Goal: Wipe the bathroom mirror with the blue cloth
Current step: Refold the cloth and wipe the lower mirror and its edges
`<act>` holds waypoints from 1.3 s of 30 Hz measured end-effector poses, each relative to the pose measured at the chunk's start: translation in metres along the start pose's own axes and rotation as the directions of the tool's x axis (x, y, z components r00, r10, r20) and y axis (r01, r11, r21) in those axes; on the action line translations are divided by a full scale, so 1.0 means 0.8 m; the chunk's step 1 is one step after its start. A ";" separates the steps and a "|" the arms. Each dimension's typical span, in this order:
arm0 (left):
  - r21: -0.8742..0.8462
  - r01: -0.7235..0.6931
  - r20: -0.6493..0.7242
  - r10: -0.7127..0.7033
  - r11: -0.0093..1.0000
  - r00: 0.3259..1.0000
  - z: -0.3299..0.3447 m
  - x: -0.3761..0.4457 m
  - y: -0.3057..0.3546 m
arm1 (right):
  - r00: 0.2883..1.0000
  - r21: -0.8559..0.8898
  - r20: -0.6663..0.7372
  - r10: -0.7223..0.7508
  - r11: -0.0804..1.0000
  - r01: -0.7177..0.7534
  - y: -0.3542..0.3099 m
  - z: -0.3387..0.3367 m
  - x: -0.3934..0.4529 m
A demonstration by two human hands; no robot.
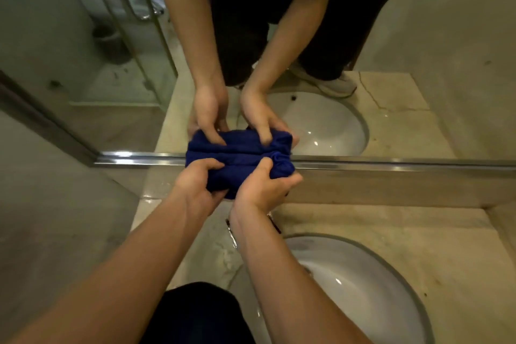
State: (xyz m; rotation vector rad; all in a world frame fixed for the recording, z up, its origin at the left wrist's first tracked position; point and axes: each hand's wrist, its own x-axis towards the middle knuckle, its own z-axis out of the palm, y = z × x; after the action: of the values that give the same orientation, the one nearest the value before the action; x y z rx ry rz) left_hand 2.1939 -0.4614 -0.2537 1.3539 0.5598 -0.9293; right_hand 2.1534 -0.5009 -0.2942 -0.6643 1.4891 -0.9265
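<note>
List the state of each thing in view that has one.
blue cloth: bunched, gripped by both hands, pressed against the mirror's bottom edge.
left hand: grips the cloth.
right hand: grips the cloth.
mirror: reflects the person, both hands and the basin.
sink: wet-looking, no water running.

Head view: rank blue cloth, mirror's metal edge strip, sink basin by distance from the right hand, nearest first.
1. blue cloth: gripped by the right hand, bunched against the mirror's bottom edge.
2. metal edge strip: just beyond the fingers, running right.
3. sink basin: lower right, under the forearm.
</note>
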 end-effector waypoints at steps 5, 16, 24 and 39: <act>-0.083 -0.121 -0.099 0.113 0.989 0.989 -0.071 0.035 0.032 | 0.952 0.006 0.195 0.237 0.970 -0.243 0.030 0.039 -0.049; -0.142 -0.334 -0.280 0.286 0.932 0.917 -0.187 0.090 0.083 | 0.847 -0.159 0.386 0.367 0.930 -0.331 0.078 0.103 -0.128; -0.145 -0.206 -0.178 0.180 0.968 0.967 -0.102 0.058 0.050 | 0.761 -0.078 0.448 0.469 0.869 -0.489 0.014 0.037 -0.058; 0.027 -0.119 0.051 0.118 0.993 0.992 0.174 -0.031 -0.151 | 0.979 0.343 0.010 0.203 0.919 -0.194 -0.113 -0.151 0.189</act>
State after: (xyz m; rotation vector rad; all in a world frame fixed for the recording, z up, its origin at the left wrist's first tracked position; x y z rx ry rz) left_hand 2.0581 -0.5857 -0.2786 1.3721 0.4246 -0.8750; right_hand 2.0044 -0.6541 -0.2997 -0.2424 1.3445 -1.0065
